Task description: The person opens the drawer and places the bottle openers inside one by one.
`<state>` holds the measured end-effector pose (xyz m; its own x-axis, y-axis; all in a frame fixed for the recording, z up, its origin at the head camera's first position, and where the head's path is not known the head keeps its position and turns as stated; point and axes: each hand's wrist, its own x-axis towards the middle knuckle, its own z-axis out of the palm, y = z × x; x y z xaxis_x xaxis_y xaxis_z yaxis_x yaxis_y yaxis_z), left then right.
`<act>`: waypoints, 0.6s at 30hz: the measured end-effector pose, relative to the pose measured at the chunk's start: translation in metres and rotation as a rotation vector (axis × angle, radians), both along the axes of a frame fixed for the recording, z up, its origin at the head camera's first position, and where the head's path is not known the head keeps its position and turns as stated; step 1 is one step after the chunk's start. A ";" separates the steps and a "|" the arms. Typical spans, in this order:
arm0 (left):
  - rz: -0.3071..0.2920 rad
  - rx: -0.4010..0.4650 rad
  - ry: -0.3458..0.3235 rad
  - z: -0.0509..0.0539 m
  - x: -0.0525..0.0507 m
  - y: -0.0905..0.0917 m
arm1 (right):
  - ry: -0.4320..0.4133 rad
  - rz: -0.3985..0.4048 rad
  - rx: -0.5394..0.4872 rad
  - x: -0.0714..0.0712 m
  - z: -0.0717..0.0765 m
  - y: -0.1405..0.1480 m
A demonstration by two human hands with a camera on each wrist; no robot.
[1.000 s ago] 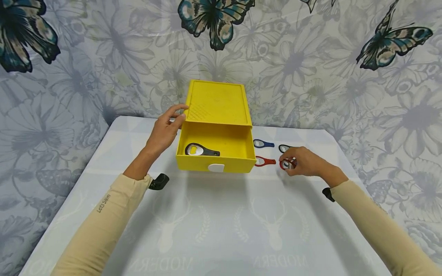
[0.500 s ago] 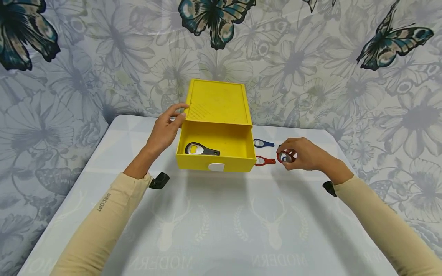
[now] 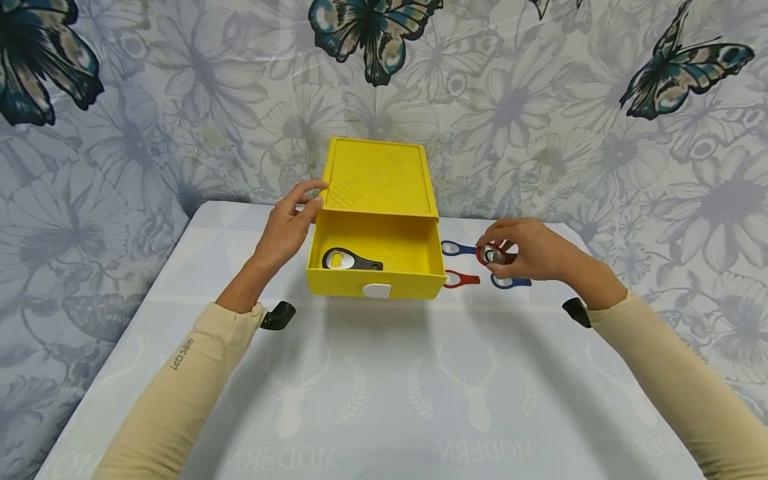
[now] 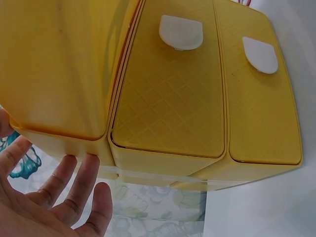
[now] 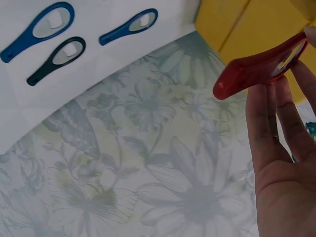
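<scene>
In the head view my left hand touches the upper left side of the yellow drawer unit, its fingers resting against the wall. The top drawer stands pulled out with a black bottle opener lying inside. My right hand pinches a red bottle opener by its ring end, above the table right of the unit. Near it lie a blue bottle opener, a red one and another blue one. A dark bottle opener shows in the right wrist view.
Two lower drawers with white tabs are closed in the left wrist view. The pale table spreads out in front of the unit. A floral cloth with butterflies hangs behind the table.
My right hand has lifted the red bottle opener from the table and moved it away from me. A blue bottle opener has come into sight below the hand. The left hand stays put.
</scene>
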<state>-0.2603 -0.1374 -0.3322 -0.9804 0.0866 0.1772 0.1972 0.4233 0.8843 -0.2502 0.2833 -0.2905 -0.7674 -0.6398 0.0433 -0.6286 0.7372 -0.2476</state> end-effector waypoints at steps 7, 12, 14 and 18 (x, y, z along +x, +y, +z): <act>0.001 0.008 -0.008 0.000 0.001 0.000 | 0.086 0.076 -0.017 0.000 0.018 -0.014; 0.004 0.013 -0.010 -0.001 0.000 -0.001 | 0.125 0.135 -0.048 0.001 0.031 -0.031; 0.005 0.018 -0.010 -0.001 -0.001 -0.001 | 0.156 0.169 -0.054 0.001 0.036 -0.038; 0.006 0.016 -0.010 0.000 -0.001 0.000 | 0.201 0.202 -0.041 0.002 0.046 -0.052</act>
